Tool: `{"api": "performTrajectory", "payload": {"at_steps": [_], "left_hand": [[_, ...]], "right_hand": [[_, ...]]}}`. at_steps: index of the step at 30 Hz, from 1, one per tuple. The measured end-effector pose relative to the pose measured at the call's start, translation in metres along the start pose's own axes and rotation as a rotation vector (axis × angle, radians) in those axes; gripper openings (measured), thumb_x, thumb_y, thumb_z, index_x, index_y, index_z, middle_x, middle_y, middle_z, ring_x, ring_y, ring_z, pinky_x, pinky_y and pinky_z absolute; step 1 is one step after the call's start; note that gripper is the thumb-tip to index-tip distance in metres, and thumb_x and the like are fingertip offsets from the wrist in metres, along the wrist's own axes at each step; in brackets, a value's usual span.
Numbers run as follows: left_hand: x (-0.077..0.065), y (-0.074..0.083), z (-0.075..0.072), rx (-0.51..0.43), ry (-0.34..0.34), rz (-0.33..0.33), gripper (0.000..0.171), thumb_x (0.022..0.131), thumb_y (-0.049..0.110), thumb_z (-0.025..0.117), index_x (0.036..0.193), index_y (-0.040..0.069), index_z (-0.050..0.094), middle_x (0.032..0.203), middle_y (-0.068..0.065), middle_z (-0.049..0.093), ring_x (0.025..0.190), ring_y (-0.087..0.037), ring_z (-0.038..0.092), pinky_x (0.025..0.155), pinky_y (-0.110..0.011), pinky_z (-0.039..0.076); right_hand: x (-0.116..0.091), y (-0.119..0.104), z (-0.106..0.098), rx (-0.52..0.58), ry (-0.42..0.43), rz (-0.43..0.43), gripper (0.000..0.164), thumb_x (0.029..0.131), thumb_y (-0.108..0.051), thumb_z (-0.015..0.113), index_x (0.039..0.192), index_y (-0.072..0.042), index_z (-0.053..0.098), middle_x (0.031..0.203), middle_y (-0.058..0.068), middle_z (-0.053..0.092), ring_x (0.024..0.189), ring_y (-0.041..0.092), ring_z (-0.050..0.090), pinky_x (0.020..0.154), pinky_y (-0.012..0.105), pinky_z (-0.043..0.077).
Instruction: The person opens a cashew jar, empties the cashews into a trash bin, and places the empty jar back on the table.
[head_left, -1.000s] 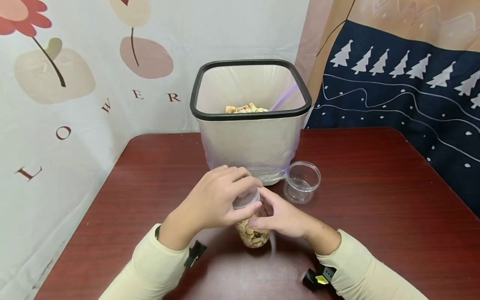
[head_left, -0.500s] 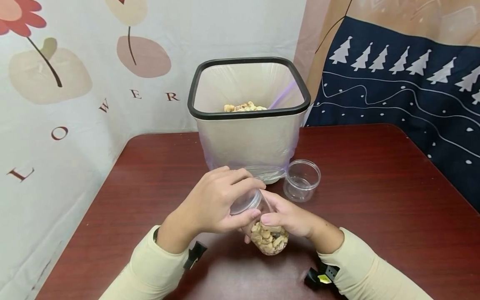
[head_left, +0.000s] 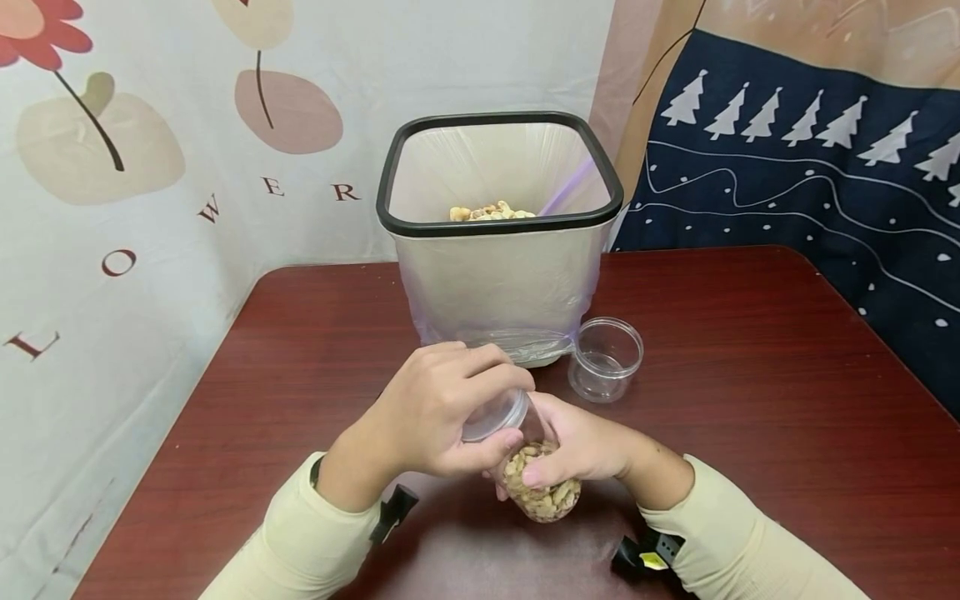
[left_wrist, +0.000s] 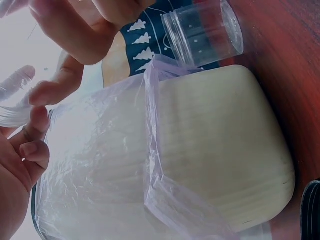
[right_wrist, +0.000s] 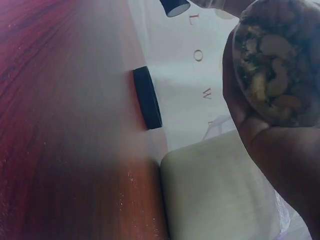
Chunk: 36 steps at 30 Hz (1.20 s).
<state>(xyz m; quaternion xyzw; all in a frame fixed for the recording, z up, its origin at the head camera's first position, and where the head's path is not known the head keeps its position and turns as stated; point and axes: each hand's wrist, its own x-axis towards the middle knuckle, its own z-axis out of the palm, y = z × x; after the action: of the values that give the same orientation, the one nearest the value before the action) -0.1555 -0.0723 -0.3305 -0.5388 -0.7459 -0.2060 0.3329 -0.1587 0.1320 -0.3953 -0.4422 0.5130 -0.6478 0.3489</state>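
Grips a clear lid [head_left: 498,417] in the curled left hand [head_left: 444,408], at the mouth of a tilted jar of nuts [head_left: 551,502]. Grasps that jar by its body in the right hand [head_left: 583,437], above the red-brown table [head_left: 735,350] and in front of the lined bin [head_left: 498,275], near a clear tub [head_left: 604,379] just beside the bin's base.

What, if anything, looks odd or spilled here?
One oddity: nuts sit inside a bag-lined bin that resembles a wastebasket, a surprising place for food. The jar of cashews tilts, but the right hand grips it, so that seems deliberate. I see nothing spilled or damaged.
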Motion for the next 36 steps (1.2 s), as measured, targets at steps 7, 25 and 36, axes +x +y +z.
{"api": "performTrajectory", "payload": {"at_steps": [7,25,36], "left_hand": [[-0.0026,-0.0023,0.0029,-0.001,0.002,-0.013,0.030,0.088,0.036,0.052,0.099,0.013,0.069,0.087,0.003,0.064,0.059,-0.006,0.053,0.053,-0.024,0.047],[-0.0043,-0.0061,0.0083,0.028,0.008,-0.058,0.022,0.084,0.029,0.055,0.095,0.018,0.070,0.082,0.005,0.062,0.055,-0.004,0.047,0.046,-0.021,0.037],[-0.0032,-0.0043,0.0061,0.036,-0.001,-0.064,0.028,0.090,0.035,0.049,0.096,0.016,0.070,0.086,0.006,0.065,0.057,-0.005,0.051,0.048,-0.024,0.043]], "right_hand": [[0.0018,0.0002,0.0012,-0.267,0.140,-0.021,0.044,0.088,-0.012,0.071,0.123,0.002,0.049,0.103,0.022,0.065,0.095,0.011,0.066,0.089,0.033,0.055],[0.0030,0.0046,0.0054,-0.405,0.293,0.015,0.050,0.084,-0.009,0.072,0.127,-0.003,0.049,0.111,0.010,0.065,0.100,0.011,0.064,0.091,0.029,0.054],[0.0021,0.0035,0.0036,-0.388,0.262,0.001,0.052,0.087,-0.012,0.072,0.131,-0.002,0.047,0.116,0.013,0.064,0.106,0.012,0.062,0.098,0.030,0.051]]}}
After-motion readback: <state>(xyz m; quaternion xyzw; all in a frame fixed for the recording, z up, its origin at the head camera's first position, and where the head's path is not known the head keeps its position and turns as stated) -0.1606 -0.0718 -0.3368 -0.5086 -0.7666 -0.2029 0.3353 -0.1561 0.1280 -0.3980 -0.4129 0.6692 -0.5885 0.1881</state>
